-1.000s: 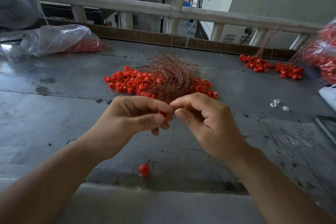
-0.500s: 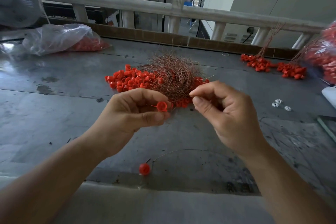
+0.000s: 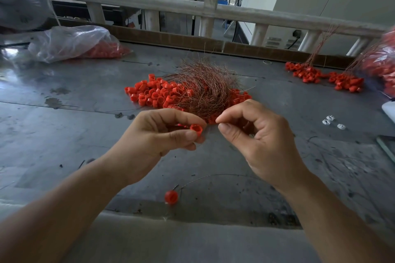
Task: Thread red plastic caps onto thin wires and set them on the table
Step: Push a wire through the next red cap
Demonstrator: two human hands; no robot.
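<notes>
Head view: a grey metal table fills most of the scene, with a pale railing along its far edge and a fan at the far left. Near the fan lies a clear plastic bag partly filled with red caps. At the middle of the table a tangle of thin copper wires rests on a pile of loose red caps, which spreads out to both sides of it. Far to the right lie bunches of threaded caps whose wires rise toward the railing. Just in front of the tangle the two hands are held above the table, close together. The left hand pinches a red cap between thumb and fingertips, open end toward the right hand. The right hand's fingers are curled, thumb and forefinger nearly tip to tip beside the cap; whether a wire lies between them I cannot tell. Near the table's front edge lies one finished cap on a wire, the wire curving off to the right. Three small white pieces sit on the right
</notes>
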